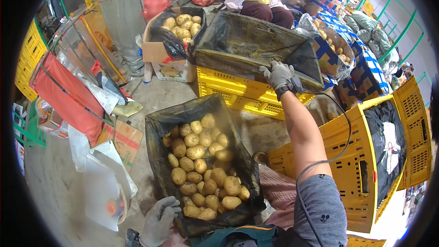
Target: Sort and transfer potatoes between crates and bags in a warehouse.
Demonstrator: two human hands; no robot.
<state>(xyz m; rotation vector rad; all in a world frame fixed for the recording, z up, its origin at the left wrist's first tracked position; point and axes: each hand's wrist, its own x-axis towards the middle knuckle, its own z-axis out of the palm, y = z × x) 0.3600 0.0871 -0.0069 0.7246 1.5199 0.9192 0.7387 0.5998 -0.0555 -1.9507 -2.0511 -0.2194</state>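
Note:
Before me stands a crate with a dark plastic liner (156,144), holding many potatoes (200,166). My left hand (159,218), in a grey glove, is at its near left edge with curled fingers; whether they grip the liner is unclear. My right arm reaches forward. Its gloved right hand (279,73) is hooked over the near rim of a second dark-lined crate (253,46), whose visible inside shows no potatoes. That crate rests on a yellow plastic crate (236,87). A cable runs from my right wrist along the arm.
A cardboard box of potatoes (168,53) stands ahead to the left. Yellow crates (343,164) stand close on my right. Cardboard and paper sheets (113,175) lie on the left floor, near a red sack (68,99). Another person (262,0) sits beyond the far crate.

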